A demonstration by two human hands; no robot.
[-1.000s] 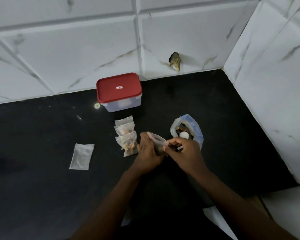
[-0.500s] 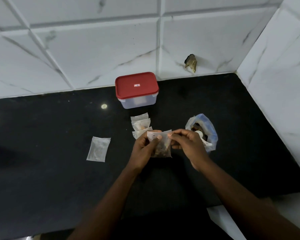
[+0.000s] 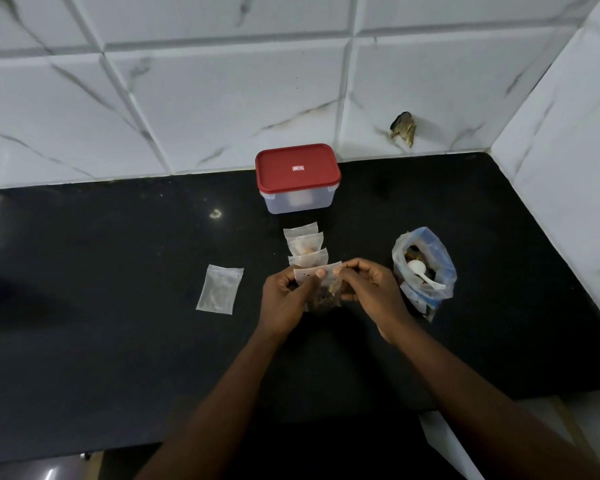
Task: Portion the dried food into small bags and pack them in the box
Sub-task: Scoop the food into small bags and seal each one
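Observation:
A small clear bag (image 3: 321, 289) with brown dried food in it hangs upright between my hands above the black counter. My left hand (image 3: 284, 299) pinches its top strip on the left, and my right hand (image 3: 369, 289) pinches the same strip on the right. Just behind it, a row of three filled small bags (image 3: 305, 245) lies on the counter. The box (image 3: 298, 183), clear with a red lid on, stands beyond them near the wall. To the right sits the big open plastic bag (image 3: 425, 271) of dried food with a white spoon (image 3: 420, 270) in it.
An empty small bag (image 3: 219, 289) lies flat to the left of my hands. White tiled walls close the counter (image 3: 118, 323) at the back and the right. A broken hole (image 3: 403, 128) shows in the back wall.
The small bag went from tilted beside the big bag to upright in front of me. Both hands now pinch its top strip. The view has shifted left.

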